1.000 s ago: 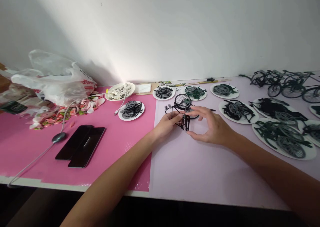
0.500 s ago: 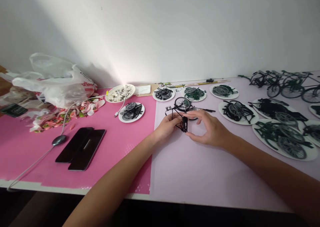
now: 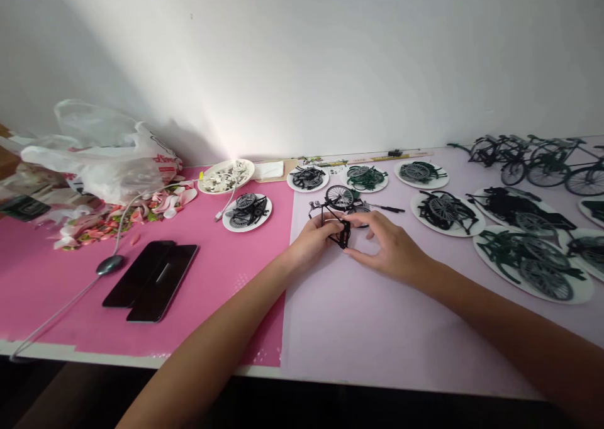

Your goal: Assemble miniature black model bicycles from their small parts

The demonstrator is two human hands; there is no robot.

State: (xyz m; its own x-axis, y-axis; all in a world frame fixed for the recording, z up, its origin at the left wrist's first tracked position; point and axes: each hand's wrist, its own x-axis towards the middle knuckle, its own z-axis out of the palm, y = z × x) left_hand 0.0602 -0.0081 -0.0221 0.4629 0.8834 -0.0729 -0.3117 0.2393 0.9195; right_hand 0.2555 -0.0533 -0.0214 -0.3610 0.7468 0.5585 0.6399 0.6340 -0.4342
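Between my two hands is a small black model bicycle frame [image 3: 345,234], tilted over the pale lilac part of the table. My left hand [image 3: 313,240] is closed on its left side, thumb and fingers pinching it. The thumb and fingertips of my right hand [image 3: 389,246] are closed on the frame's right side, top and bottom. Just behind the hands a spoked wheel [image 3: 339,197] shows, and a second wheel partly hidden by my right fingers. A black screwdriver-like tool [image 3: 389,208] lies right of the wheels.
White plates with bicycle parts stand behind and right, one plate [image 3: 248,227] on the left. Assembled model bicycles [image 3: 547,165] stand at the back right. To the left are two dark phones [image 3: 163,284], a cable puck [image 3: 110,265], a plastic bag [image 3: 108,165] and a bowl of pale pieces [image 3: 227,176].
My right fingers have drawn in slightly left against the black frame. The whole view has shifted a little, and my left hand keeps its hold.
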